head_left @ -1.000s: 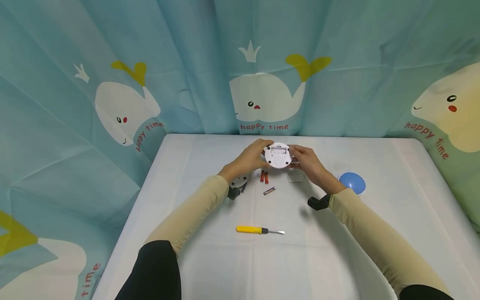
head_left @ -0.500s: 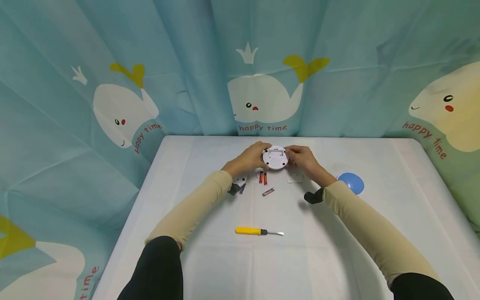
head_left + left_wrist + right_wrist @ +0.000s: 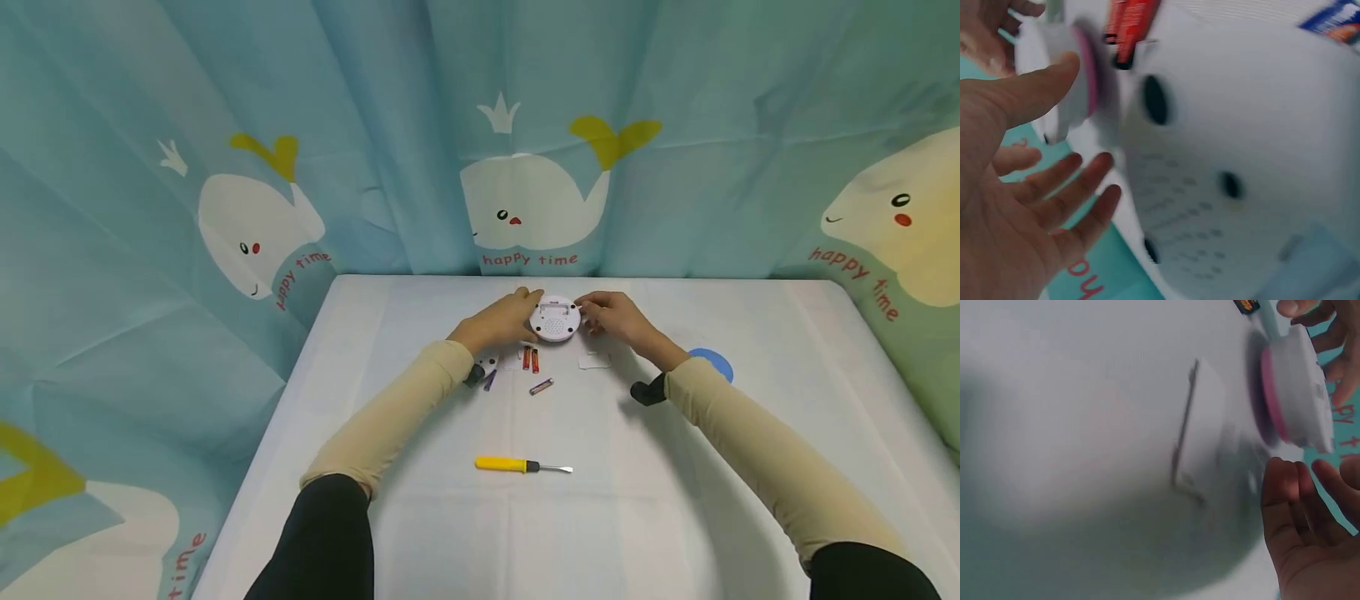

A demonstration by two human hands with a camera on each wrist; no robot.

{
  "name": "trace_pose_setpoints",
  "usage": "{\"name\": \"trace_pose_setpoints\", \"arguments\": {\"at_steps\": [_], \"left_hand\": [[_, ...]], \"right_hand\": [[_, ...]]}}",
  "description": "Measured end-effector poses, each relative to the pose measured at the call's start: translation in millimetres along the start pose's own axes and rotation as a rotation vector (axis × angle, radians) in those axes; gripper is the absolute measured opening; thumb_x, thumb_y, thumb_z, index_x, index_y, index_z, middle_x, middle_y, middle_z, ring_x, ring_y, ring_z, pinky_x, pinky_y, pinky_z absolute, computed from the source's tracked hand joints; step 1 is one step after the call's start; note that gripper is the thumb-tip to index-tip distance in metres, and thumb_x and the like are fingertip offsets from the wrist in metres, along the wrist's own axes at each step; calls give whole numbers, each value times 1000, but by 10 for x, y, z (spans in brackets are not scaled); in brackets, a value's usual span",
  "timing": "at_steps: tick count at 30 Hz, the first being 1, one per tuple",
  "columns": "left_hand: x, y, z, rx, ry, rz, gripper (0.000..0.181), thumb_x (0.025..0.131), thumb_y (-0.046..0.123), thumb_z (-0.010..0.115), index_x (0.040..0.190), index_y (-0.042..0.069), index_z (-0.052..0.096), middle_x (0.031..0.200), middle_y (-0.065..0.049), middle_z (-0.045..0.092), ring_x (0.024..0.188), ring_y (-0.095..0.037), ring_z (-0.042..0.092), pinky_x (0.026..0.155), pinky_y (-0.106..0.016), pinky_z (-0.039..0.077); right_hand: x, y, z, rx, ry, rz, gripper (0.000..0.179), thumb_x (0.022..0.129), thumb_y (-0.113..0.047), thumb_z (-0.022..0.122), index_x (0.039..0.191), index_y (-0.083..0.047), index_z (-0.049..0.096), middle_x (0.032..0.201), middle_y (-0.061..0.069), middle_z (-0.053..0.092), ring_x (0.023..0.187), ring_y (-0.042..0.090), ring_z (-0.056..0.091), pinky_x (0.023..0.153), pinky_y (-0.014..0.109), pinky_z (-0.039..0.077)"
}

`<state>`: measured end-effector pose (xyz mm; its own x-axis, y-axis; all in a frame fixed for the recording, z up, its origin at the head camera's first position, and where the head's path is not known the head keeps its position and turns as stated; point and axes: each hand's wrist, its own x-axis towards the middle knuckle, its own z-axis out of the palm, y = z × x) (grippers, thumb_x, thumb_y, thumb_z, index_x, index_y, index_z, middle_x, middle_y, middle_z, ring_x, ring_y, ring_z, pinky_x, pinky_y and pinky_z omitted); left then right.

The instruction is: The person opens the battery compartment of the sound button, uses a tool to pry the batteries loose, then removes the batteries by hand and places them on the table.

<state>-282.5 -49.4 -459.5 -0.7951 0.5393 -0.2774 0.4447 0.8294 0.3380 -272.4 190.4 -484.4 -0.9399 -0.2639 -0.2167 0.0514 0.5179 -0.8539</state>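
A round white battery-powered device (image 3: 555, 319) with a pink lower side lies near the table's far edge, its uncovered battery slot and speaker holes facing up. My left hand (image 3: 498, 323) is at its left side, fingers spread. In the left wrist view, the thumb overlaps the device (image 3: 1069, 115). My right hand (image 3: 618, 319) is at its right edge with fingers loosely bent; the right wrist view shows those fingertips just beside the device (image 3: 1297, 387). Two red batteries (image 3: 531, 359) lie in front of it, and a purple battery (image 3: 541, 387) is nearer.
A second white device (image 3: 487, 363) with black feet sits by my left wrist, a purple battery (image 3: 490, 381) beside it. A thin white cover (image 3: 594, 361) lies right of the red batteries. A yellow-handled screwdriver (image 3: 521, 465) is nearer; a blue dome (image 3: 711, 363) is partly behind my right forearm.
The white device has come down from between both hands to the table. My right fingers have loosened and drawn slightly away from its edge, and my left fingers have spread.
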Motion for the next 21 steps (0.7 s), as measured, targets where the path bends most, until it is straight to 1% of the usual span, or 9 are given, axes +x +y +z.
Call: {"name": "trace_pose_setpoints", "arguments": {"at_steps": [3,7,9,12,15,17,19,21], "left_hand": [[-23,50,-15,73,29,-22,88,99,37,72,166,10,21,160,-16,41,146,-30,47,123,-44,39],[-41,179,-31,207,79,-31,76,102,42,66,164,13,31,156,-11,45,143,-30,48,118,-50,43],[-62,262,-39,269,101,-23,71,103,42,64,161,13,35,154,-11,47,142,-31,49,115,-52,45],[-109,386,-34,337,142,1,66,103,42,64,158,13,41,153,-11,48,140,-31,51,112,-51,47],[-156,520,-6,369,191,52,63,104,42,64,156,13,44,151,-10,51,137,-30,54,107,-49,51],[-180,618,21,377,220,91,61,104,42,63,156,14,45,150,-8,52,135,-28,55,104,-47,53],[-192,721,51,368,236,120,60,105,42,62,157,16,45,150,-6,53,134,-27,56,103,-46,53],[-193,825,88,354,240,140,60,105,43,60,157,18,44,150,-4,54,134,-25,57,103,-44,54]], "right_hand": [[-85,-2,-119,-65,-18,-45,38,111,-18,45,140,3,61,132,28,65,106,34,66,81,30,61],[-254,-3,-286,-157,-10,-116,37,111,-19,47,137,3,62,130,28,66,103,35,67,79,28,60],[-351,5,-360,-200,-1,-147,36,111,-21,48,136,2,63,128,27,67,101,35,67,78,28,60],[-510,26,-448,-255,14,-183,35,111,-23,49,134,-1,65,126,24,68,101,36,68,78,28,60],[-678,66,-519,-324,28,-222,34,111,-23,49,135,-4,65,127,21,70,103,35,69,80,33,59],[-786,98,-557,-363,38,-246,33,111,-22,49,135,-5,66,128,20,70,108,36,69,84,40,59],[-881,135,-588,-394,45,-263,33,111,-21,49,135,-6,66,129,19,70,111,35,69,89,47,57],[-970,175,-614,-417,53,-275,33,111,-20,49,135,-5,65,129,19,70,112,34,68,91,49,56]]}}
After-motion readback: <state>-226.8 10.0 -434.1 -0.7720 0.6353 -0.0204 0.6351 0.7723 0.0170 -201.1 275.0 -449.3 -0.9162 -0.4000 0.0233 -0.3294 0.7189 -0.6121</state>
